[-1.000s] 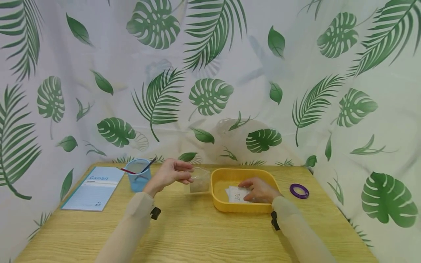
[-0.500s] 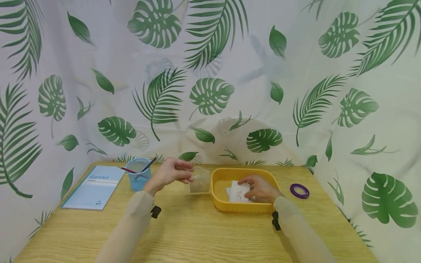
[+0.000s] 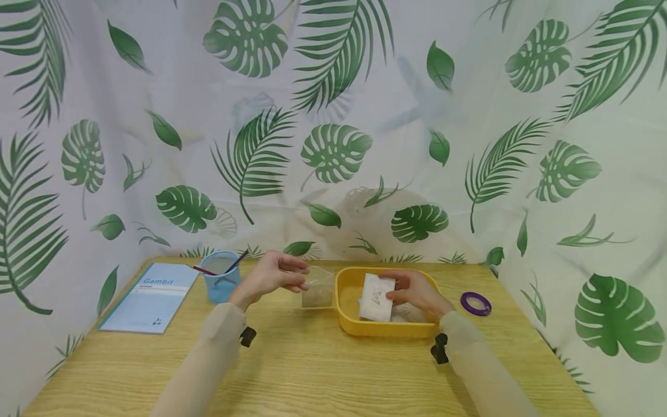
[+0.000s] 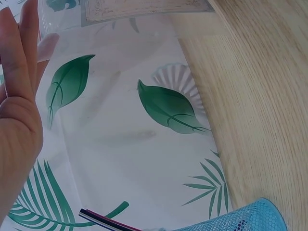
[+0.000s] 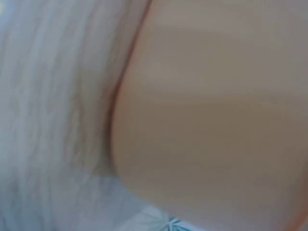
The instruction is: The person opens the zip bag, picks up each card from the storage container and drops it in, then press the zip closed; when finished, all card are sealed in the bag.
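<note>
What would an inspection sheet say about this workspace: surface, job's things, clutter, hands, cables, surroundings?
Surface: wood-grain table.
Job's things: white printed card, raised over the yellow tray; more pale pieces inside the tray; clear packet beside the tray's left end.
Clutter: notebook and blue mesh cup with pens on the left; purple ring on the right.
Hands: left hand holds the packet by its edge; right hand grips the card.
Cables: nothing seen.
Surroundings: leaf-print sheet behind and at both sides.

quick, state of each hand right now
Left hand: closed, pinching a clear plastic bag.
Right hand: closed, holding a white card.
</note>
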The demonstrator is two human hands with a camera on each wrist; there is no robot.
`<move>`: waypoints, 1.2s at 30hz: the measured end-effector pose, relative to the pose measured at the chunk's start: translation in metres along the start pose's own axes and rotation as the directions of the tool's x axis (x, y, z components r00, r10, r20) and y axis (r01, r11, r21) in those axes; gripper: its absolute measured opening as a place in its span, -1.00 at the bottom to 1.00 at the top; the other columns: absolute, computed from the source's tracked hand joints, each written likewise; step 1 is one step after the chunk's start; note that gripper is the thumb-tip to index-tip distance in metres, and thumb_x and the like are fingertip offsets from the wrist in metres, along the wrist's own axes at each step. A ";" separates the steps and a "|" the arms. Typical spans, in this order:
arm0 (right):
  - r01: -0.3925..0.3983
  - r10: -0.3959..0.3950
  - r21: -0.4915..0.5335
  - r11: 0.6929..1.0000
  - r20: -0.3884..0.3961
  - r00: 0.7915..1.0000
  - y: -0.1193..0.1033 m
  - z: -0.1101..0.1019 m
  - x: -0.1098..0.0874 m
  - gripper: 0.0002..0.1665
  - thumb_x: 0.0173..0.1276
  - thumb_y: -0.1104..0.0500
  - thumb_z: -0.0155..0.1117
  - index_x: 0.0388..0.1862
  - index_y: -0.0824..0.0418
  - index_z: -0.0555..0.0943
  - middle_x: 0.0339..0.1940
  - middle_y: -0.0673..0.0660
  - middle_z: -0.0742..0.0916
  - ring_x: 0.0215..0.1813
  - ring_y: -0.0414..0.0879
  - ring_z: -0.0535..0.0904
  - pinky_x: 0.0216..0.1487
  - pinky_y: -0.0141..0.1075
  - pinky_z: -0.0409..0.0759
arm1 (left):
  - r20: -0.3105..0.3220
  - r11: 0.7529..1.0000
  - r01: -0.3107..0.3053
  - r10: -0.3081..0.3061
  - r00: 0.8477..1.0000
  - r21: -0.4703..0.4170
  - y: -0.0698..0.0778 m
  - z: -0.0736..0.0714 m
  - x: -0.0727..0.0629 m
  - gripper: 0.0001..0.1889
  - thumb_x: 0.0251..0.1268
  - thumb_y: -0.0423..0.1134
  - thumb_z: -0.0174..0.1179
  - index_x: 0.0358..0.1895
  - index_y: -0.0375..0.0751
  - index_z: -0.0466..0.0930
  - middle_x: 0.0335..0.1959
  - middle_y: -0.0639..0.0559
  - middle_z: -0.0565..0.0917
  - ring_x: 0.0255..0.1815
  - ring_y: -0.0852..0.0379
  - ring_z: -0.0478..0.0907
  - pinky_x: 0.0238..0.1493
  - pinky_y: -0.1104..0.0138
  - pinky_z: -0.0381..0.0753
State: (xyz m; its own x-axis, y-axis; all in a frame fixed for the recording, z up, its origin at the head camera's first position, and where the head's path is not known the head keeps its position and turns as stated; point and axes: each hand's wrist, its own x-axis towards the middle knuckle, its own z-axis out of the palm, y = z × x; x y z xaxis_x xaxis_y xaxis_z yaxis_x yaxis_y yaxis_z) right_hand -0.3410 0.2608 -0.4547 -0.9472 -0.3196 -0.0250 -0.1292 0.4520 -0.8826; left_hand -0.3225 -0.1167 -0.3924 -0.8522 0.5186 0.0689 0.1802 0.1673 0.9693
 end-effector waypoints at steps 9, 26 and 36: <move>0.139 -0.138 0.042 0.989 -0.043 0.990 -0.022 0.005 0.005 -0.34 0.28 0.30 0.38 0.37 0.20 0.46 -0.03 0.32 0.71 -0.13 -0.02 0.67 -0.15 -0.09 0.77 | -0.006 1.000 0.012 -0.012 1.000 -0.009 0.001 0.001 0.001 -0.57 0.30 -0.44 0.24 0.21 -0.53 0.50 0.16 -0.44 0.57 -0.21 -0.03 0.77 -0.20 0.23 0.78; 0.245 -0.222 0.188 0.951 -0.136 0.966 -0.058 0.019 0.005 -0.38 0.34 0.30 0.32 0.38 0.23 0.45 -0.13 0.28 0.62 -0.19 -0.11 0.67 -0.14 -0.21 0.77 | -0.009 1.000 0.002 -0.002 1.000 0.001 -0.002 0.002 -0.002 -0.58 0.29 -0.44 0.23 0.19 -0.53 0.51 0.14 -0.40 0.60 -0.22 -0.04 0.77 -0.20 0.23 0.78; 0.344 -0.302 0.186 0.921 -0.217 0.928 -0.078 0.023 0.005 -0.43 0.35 0.33 0.30 0.34 0.22 0.46 -0.18 0.17 0.65 -0.20 -0.12 0.64 -0.18 -0.17 0.78 | -0.003 1.000 0.007 -0.007 1.000 0.002 -0.002 0.002 0.001 -0.57 0.28 -0.45 0.24 0.19 -0.56 0.50 0.14 -0.45 0.58 -0.23 -0.03 0.77 -0.22 0.25 0.78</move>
State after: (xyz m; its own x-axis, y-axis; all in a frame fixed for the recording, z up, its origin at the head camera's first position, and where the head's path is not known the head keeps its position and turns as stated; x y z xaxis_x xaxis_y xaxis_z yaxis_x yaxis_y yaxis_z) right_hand -0.3292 0.2050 -0.3972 -0.9037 -0.2525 0.3457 -0.3898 0.1516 -0.9083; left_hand -0.3225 -0.1147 -0.3945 -0.8549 0.5149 0.0630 0.1751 0.1721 0.9694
